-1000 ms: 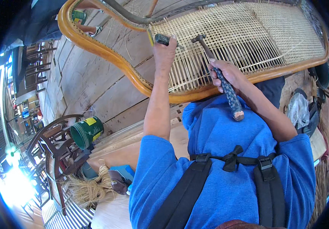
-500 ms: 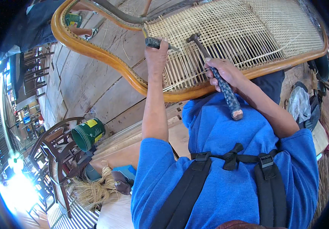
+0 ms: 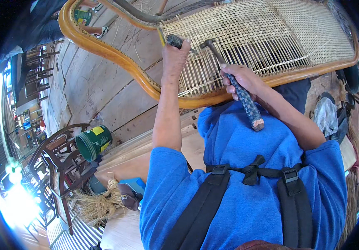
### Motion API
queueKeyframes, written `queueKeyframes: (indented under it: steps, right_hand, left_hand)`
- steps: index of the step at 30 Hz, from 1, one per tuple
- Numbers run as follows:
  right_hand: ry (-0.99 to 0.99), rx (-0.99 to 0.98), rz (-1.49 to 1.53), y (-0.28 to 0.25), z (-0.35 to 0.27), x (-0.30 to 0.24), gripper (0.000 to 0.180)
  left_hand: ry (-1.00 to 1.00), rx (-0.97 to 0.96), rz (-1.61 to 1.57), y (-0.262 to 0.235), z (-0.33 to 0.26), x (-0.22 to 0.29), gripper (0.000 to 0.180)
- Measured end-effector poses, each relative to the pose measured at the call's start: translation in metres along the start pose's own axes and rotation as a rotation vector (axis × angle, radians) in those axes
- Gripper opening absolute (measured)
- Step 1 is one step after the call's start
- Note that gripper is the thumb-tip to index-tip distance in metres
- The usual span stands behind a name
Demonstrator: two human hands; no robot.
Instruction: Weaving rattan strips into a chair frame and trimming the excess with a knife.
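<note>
Plank floor below; right hand (image 3: 240, 79) grips hammer (image 3: 233, 83) low on its wrapped handle, left hand (image 3: 175, 56) clamps dark tool (image 3: 174, 41) against springy, fragile cane panel (image 3: 263, 37).

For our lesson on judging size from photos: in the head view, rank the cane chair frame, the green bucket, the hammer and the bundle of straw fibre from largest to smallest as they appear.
1. Cane chair frame
2. Hammer
3. Bundle of straw fibre and green bucket: these look much alike, and fisheye bending makes ranking them unsure.

Bright daylight, heavy fisheye bend

I see blown-out glare at lower left, black vignette round the rim, floor planks (image 3: 104, 96) curving, centre sharp, soft shadows, edges smeared.
</note>
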State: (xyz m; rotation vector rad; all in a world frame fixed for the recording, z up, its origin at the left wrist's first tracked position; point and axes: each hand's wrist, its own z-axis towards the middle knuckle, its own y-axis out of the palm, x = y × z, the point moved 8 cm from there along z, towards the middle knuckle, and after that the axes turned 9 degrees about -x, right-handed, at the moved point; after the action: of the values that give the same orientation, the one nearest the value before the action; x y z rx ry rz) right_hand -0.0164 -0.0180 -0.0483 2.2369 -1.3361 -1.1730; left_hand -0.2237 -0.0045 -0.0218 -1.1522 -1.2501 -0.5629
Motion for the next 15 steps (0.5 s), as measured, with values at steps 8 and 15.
queueKeyframes:
  steps: [8,15]
  right_hand:
    - [-0.017,0.017,-0.003,-0.013,-0.002,-0.005,0.028]
    - [-0.013,0.005,0.050,-0.010,0.000,0.000,0.027]
  left_hand:
    - [-0.033,0.042,-0.087,0.002,0.009,-0.017,0.018]
    - [-0.022,0.013,0.005,0.014,0.006,-0.003,0.021]
